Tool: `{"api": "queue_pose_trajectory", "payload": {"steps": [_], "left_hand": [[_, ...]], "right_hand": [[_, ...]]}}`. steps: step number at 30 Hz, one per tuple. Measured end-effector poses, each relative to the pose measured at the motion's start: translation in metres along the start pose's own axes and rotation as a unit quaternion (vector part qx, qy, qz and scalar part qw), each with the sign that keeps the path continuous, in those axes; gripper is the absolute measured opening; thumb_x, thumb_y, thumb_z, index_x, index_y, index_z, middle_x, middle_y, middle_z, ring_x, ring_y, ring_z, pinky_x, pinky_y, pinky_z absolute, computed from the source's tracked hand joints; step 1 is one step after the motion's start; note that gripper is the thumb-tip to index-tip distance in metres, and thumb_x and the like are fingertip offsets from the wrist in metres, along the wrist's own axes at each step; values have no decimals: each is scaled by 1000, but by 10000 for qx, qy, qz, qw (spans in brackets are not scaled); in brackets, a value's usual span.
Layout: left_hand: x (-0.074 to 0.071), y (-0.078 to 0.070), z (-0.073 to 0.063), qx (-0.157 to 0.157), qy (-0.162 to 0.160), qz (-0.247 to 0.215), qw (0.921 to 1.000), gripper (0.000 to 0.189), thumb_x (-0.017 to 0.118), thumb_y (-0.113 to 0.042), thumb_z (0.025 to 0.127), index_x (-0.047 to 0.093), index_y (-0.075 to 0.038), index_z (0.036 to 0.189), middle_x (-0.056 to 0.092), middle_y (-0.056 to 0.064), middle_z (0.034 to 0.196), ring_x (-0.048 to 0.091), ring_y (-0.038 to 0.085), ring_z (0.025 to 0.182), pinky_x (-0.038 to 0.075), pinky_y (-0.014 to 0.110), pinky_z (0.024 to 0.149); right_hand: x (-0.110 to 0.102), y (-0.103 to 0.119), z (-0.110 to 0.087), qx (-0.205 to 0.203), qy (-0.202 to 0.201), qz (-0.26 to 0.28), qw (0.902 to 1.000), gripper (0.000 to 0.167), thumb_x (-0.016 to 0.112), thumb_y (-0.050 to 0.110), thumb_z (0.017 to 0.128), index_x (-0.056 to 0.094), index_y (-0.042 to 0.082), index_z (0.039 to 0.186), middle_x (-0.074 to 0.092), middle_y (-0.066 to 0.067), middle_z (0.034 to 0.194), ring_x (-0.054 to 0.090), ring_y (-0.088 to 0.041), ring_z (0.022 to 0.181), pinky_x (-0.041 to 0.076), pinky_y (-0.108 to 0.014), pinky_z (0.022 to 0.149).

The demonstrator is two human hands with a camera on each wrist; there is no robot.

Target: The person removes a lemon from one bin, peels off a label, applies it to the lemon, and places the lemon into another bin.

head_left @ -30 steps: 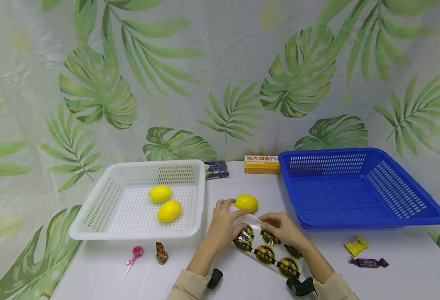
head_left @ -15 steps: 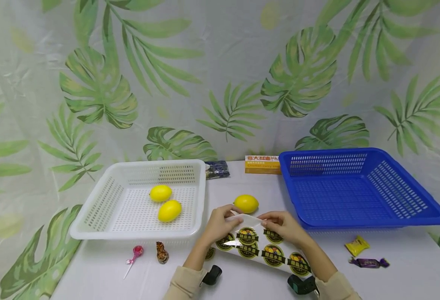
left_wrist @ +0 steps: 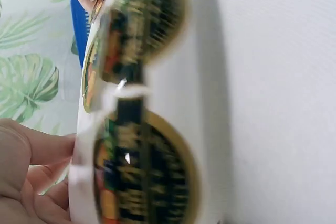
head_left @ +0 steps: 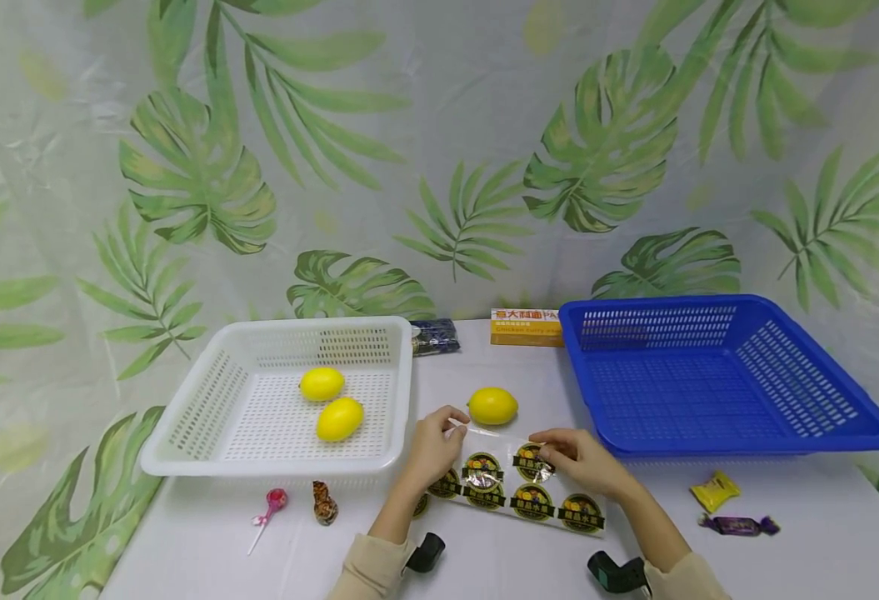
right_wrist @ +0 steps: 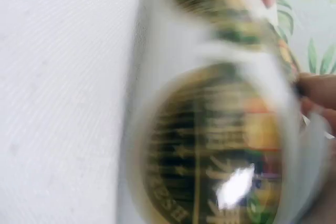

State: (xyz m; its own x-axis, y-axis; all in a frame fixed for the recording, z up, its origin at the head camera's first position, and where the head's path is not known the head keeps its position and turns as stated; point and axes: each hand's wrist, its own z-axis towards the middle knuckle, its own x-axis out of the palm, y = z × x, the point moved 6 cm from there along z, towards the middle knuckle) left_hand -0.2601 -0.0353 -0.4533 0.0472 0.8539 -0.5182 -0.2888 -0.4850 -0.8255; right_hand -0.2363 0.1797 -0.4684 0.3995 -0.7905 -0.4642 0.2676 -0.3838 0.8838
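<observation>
A clear plastic bag (head_left: 532,502) printed with round black-and-gold fruit labels is stretched between both hands in the head view. My left hand (head_left: 433,450) pinches its far left corner between thumb and fingers. At the far right part of the bag, my right hand (head_left: 587,460) pinches the upper edge. Just beyond the bag sits a yellow lemon (head_left: 492,406), apart from both hands. The wrist views show the printed bag (left_wrist: 142,166) close up and blurred, with the left thumb (left_wrist: 50,146) pressed at its edge.
A white basket (head_left: 274,468) with two lemons (head_left: 339,419) stands left, a blue basket (head_left: 656,400) right. Behind lie a dark packet (head_left: 435,337) and a pasta box (head_left: 526,327). Nearer are a lollipop (head_left: 276,500), brown-wrapped candy (head_left: 324,504), yellow candy (head_left: 715,492) and purple candy (head_left: 739,525).
The left hand has drawn back from beside the lemon and regripped the bag's corner. The bag has swung round to lie more level, and the right hand has shifted slightly right.
</observation>
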Motion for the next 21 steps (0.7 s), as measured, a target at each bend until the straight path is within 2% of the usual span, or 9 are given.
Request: {"api": "queue_pose_trajectory", "payload": {"steps": [1,3,5,8,10,13,16,19,21], "left_hand": [[0,-1,-2,10,6,296,9996,13,58,1,83,66,-1,93,63,6,67,48,8,53,40,22,49],[2,-6,-5,123,133,959,9952,13,59,-4,85,67,-4,94,66,6,74,55,13,60,44,27,60],[6,-14,-8,396,348,1610,9855,13,62,-12,87,69,-9,98,69,6,87,61,18,77,44,40,78],[18,-29,-12,1011,783,2202,9670,18,66,-23,87,71,-14,101,70,2,103,60,21,99,37,49,87],[27,-35,-13,1379,1068,2228,9591,19,69,-25,85,72,-15,101,70,-1,103,61,16,99,39,44,91],[39,-37,-14,1648,1331,2052,9555,14,70,-20,85,74,-14,97,71,-4,93,64,8,89,46,25,82],[43,-33,-13,1644,1321,1734,9620,9,69,-13,84,76,-13,90,71,-5,86,64,3,82,48,15,75],[42,-27,-12,1552,1281,1408,9694,9,68,-9,84,75,-13,87,71,-3,84,63,2,81,48,14,74],[42,-24,-11,1527,1302,1253,9716,9,68,-7,84,75,-12,86,71,-2,84,63,3,81,48,15,75]], "right_hand": [[1,1,-1,13,83,13,10000,29,52,8,95,58,-10,118,63,-23,110,59,-9,84,49,-25,70],[4,0,-1,107,212,-3,9997,28,53,6,94,59,-10,116,63,-23,109,60,-9,84,49,-24,70],[6,0,-1,168,291,-55,9994,26,54,6,94,62,-10,114,65,-22,108,60,-8,83,49,-24,71],[11,2,1,117,421,-71,9990,25,56,7,93,64,-8,111,67,-19,103,60,-7,82,50,-24,70],[15,4,4,55,488,-32,9988,25,58,7,92,64,-8,111,68,-16,98,60,-6,79,50,-24,68],[18,8,7,-16,485,116,9988,25,59,7,91,61,-9,111,67,-13,89,59,-8,72,49,-24,64],[18,11,9,-35,400,138,9991,25,61,6,90,61,-10,109,67,-13,85,60,-10,72,50,-24,65],[17,11,7,-86,343,-12,9994,23,62,6,89,62,-12,104,67,-17,90,63,-11,77,51,-24,68],[15,10,5,-105,291,-155,9994,21,62,6,89,64,-11,102,67,-18,95,64,-13,81,51,-24,70]]}}
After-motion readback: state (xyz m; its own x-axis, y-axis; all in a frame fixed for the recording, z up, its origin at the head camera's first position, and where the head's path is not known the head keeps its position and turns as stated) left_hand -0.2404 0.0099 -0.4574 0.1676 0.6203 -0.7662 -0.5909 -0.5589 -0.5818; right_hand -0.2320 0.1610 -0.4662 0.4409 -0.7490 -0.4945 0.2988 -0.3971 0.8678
